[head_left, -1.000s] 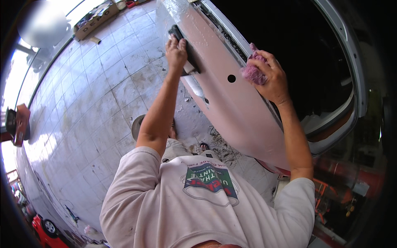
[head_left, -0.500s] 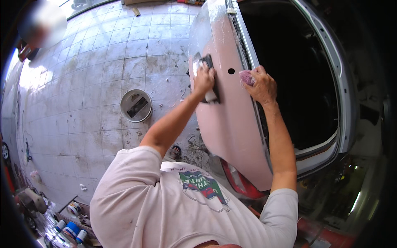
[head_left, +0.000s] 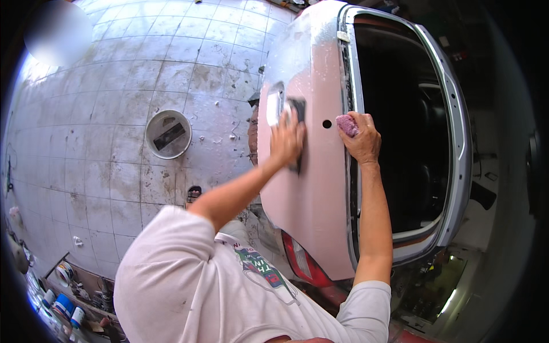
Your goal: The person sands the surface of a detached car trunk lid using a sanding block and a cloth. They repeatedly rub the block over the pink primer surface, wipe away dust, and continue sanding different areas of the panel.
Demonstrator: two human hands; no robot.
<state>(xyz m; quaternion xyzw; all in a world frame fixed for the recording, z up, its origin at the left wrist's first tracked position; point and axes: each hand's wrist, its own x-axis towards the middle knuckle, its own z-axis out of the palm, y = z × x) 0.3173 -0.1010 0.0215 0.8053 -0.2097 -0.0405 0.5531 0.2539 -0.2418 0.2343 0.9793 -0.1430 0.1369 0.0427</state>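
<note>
My left hand (head_left: pixel 287 140) lies over a dark sanding block (head_left: pixel 298 108), pressing it flat to a pink-coated car tailgate (head_left: pixel 311 217). Fingers and block are smeared by motion. Just left of the block, a pale handle recess (head_left: pixel 275 104) is set into the panel. My right hand (head_left: pixel 366 143) grips a pinkish-purple sponge (head_left: pixel 347 126) and rests on the frame beside the rear window opening (head_left: pixel 400 143). A small round black hole (head_left: pixel 327 124) lies between the two hands. Water droplets and a greyish patch show on the panel's far part.
On the tiled floor (head_left: pixel 114 171) at left stands a round bucket (head_left: pixel 168 135) with a dark rectangular block in it. A red tail light (head_left: pixel 303 260) sits at the tailgate's near end. Cans and a blue container (head_left: pixel 63 306) crowd the lower left.
The whole view has shifted. My left hand and the block have slid slightly nearer along the panel, uncovering more of the recess. My right hand keeps its place beside the window with the sponge.
</note>
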